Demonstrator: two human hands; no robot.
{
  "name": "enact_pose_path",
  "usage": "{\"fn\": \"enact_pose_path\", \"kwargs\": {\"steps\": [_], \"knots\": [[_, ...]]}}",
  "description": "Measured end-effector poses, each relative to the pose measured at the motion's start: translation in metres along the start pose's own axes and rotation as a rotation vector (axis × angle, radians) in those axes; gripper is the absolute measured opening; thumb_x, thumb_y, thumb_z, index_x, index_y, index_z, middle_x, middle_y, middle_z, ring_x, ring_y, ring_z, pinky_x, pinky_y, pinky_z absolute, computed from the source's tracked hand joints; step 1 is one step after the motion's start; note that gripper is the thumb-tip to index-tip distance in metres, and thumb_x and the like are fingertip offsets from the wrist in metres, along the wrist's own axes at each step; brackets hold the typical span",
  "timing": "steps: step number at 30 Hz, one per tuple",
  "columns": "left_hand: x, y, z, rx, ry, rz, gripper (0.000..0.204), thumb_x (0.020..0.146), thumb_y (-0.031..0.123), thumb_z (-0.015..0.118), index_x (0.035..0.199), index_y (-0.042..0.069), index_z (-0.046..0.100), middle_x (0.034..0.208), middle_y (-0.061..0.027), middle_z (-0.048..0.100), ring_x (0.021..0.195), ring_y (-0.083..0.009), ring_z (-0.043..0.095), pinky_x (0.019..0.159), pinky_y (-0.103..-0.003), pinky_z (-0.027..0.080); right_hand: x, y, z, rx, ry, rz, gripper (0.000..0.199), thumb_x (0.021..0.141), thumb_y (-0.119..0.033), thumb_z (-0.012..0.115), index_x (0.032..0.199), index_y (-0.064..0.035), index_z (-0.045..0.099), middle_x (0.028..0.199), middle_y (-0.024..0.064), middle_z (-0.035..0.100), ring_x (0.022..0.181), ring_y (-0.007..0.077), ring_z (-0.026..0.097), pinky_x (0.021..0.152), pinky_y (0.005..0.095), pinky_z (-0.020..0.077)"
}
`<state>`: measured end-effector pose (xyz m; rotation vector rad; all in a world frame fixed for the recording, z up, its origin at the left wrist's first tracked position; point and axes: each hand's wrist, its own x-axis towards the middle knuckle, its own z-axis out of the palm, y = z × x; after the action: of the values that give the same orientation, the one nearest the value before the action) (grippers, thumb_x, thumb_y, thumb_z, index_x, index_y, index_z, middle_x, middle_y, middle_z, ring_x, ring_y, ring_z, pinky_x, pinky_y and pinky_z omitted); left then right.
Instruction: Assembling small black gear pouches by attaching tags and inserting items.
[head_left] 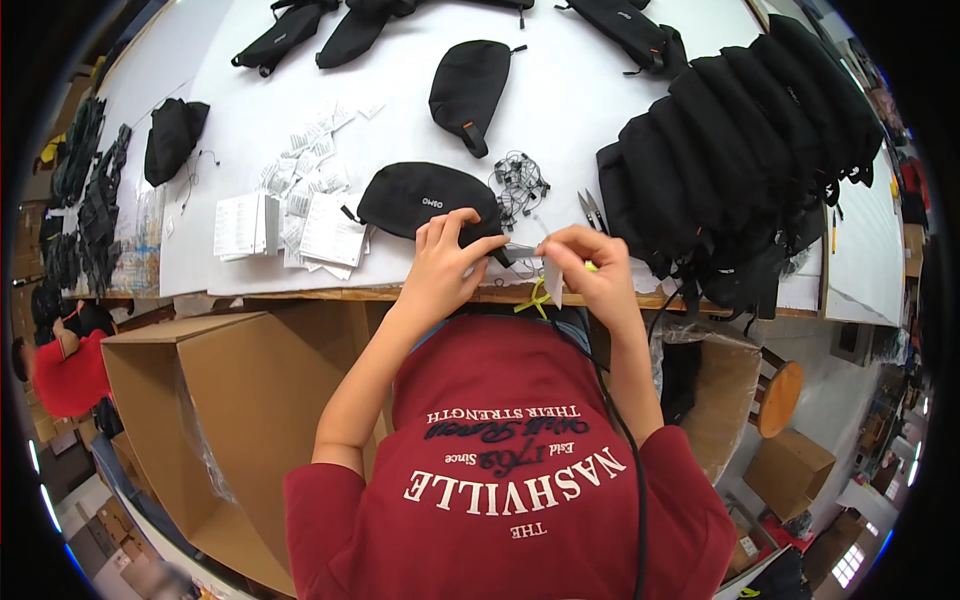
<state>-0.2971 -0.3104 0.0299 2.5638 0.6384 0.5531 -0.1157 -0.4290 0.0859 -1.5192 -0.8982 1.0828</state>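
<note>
A black zipped pouch [400, 190] lies at the table's near edge, a small loop at its right end. My left hand [447, 262] is on its lower side, fingers bent over the fabric and thumb stretched toward the loop. Just to the right, my right hand [597, 270] pinches a white tag [553, 280] between thumb and fingers. A thin pale strip runs between the tag and the pouch's loop; how they join is too small to tell. Yellow-green ribbon [535, 299] shows beneath the right hand. A tangle of black tag strings [520, 188] lies beyond the pouch.
Printed white tags [335, 228] lie in stacks and loose to the left. Snips [593, 213] rest right of the strings, beside a large row of black pouches [690, 150]. Another pouch [470, 90] lies farther back. Cardboard boxes [240, 400] stand below the table edge.
</note>
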Motion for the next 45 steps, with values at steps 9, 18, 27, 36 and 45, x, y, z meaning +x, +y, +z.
{"fn": "enact_pose_path", "kwargs": {"steps": [9, 18, 27, 36, 45], "knots": [[-0.008, 0.009, -0.009, -0.16, 0.363, -0.161, 0.021, 0.066, 0.005, 0.073, 0.085, 0.011, 0.067, 0.089, -0.0027, 0.051, 0.081, -0.0215, 0.046, 0.076, -0.035, 0.036, 0.041, -0.028, 0.0, -0.22, 0.228, -0.385, 0.012, 0.088, -0.01, 0.063, 0.087, 0.0008, 0.069, 0.064, -0.0006, 0.06, 0.054, 0.0003, 0.044, 0.049, 0.0178, 0.0338], [-0.021, 0.029, -0.033, -0.6, 0.428, -0.501, 0.011, 0.072, -0.002, 0.071, 0.082, 0.002, 0.069, 0.064, 0.0012, 0.044, 0.063, -0.0103, 0.038, 0.057, -0.025, 0.032, 0.038, -0.01, 0.032, -0.597, -0.039, -0.583, 0.008, 0.08, -0.016, 0.071, 0.085, -0.01, 0.071, 0.063, 0.0032, 0.059, 0.047, 0.014, 0.049, 0.045, 0.0273, 0.0389], [-0.022, 0.029, -0.032, -0.722, 0.411, -0.536, 0.011, 0.077, -0.003, 0.069, 0.087, 0.0, 0.07, 0.065, 0.0007, 0.051, 0.064, -0.0088, 0.044, 0.058, -0.024, 0.035, 0.032, -0.003, 0.043, -0.784, -0.01, -0.748, 0.01, 0.076, -0.015, 0.073, 0.085, -0.0122, 0.071, 0.058, 0.0015, 0.052, 0.048, 0.017, 0.051, 0.044, 0.0297, 0.0398], [-0.02, 0.025, -0.045, -1.193, 0.577, -0.557, 0.005, 0.086, 0.0, 0.062, 0.09, 0.001, 0.059, 0.084, -0.0018, 0.056, 0.075, -0.0096, 0.052, 0.071, -0.022, 0.042, 0.028, -0.01, 0.031, 0.041, -0.144, -0.135, 0.009, 0.086, -0.009, 0.065, 0.094, -0.0046, 0.065, 0.07, -0.0013, 0.054, 0.065, 0.0073, 0.052, 0.063, 0.0243, 0.0427], [-0.025, 0.024, -0.059, -1.686, 0.37, -0.49, 0.004, 0.089, 0.005, 0.058, 0.091, 0.003, 0.056, 0.073, -0.0006, 0.054, 0.061, -0.0054, 0.047, 0.056, -0.019, 0.037, 0.022, -0.007, 0.024, 0.536, -0.238, -0.102, 0.008, 0.087, -0.002, 0.061, 0.095, -0.0033, 0.057, 0.087, 0.0051, 0.06, 0.082, 0.0117, 0.058, 0.077, 0.0256, 0.0456]]}}
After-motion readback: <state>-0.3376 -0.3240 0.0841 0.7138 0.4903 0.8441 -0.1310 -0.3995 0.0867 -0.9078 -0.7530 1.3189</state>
